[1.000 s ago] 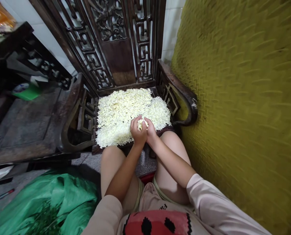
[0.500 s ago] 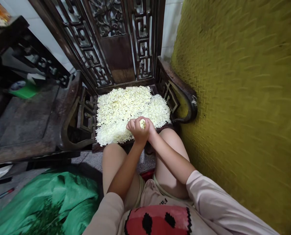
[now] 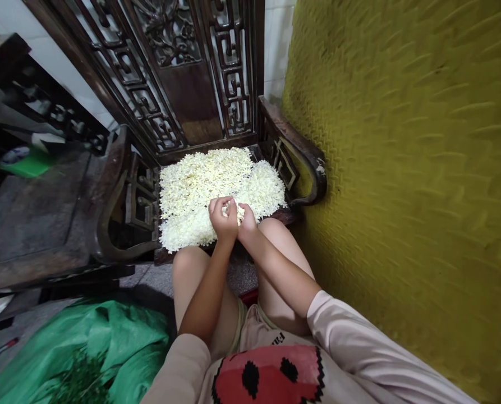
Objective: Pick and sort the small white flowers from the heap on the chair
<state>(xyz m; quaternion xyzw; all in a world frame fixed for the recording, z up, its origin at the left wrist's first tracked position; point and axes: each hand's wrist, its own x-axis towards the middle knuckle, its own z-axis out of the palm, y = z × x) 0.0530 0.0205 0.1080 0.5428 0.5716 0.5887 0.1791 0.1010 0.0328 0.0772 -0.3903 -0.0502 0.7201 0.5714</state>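
Small white and pale yellow flowers [image 3: 203,177] lie in a thick layer over the seat of a dark wooden armchair [image 3: 200,123]. Above the near edge of this layer, my left hand [image 3: 223,220] and my right hand [image 3: 248,220] are cupped together side by side. Both have curled fingers around a bunch of the same white flowers [image 3: 240,214], partly visible between the thumbs and palms. How many they hold is hidden. My knees are on either side below the hands, close to the seat's front.
A carved armrest [image 3: 304,151] bounds the seat on the right, beside a textured yellow panel [image 3: 401,168]. Another armrest [image 3: 102,207] stands left. A dark wooden bench [image 3: 27,219] carries a green container [image 3: 33,163]. Green leafy stems [image 3: 82,379] rest in a green sack [image 3: 119,325].
My hands have loosened from a tight clasp into a more open cup, showing more of the flowers inside. The view has shifted slightly, so the surroundings appear further left.
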